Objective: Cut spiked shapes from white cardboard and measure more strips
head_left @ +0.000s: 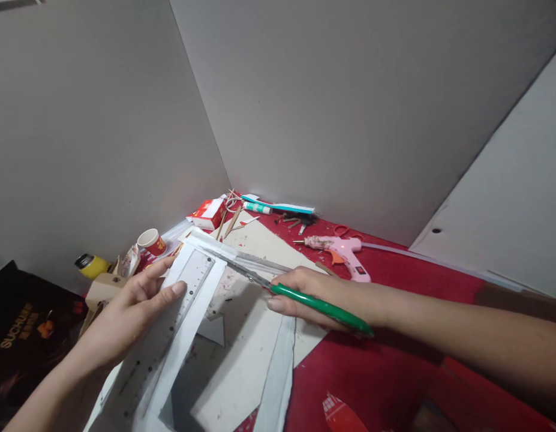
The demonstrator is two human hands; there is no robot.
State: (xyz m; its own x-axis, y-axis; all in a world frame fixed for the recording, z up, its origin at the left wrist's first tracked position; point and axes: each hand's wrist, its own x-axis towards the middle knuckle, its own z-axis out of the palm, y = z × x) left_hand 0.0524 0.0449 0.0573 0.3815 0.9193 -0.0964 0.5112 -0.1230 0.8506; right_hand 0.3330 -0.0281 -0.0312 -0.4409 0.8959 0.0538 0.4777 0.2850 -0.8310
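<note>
Mid-frame, the right hand (304, 294) grips green scissors (300, 297) closed-fisted; the left hand (134, 306) presses flat, fingers spread, on the white board (188, 336) (stiff, light, likely slippery).

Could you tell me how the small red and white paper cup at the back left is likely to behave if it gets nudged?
The paper cup looks thin-walled and small, so it is probably very light and would slide or tip easily. It appears tilted among clutter beside the yellow bottle, so once over, its round shape would likely let it roll in an arc.
</note>
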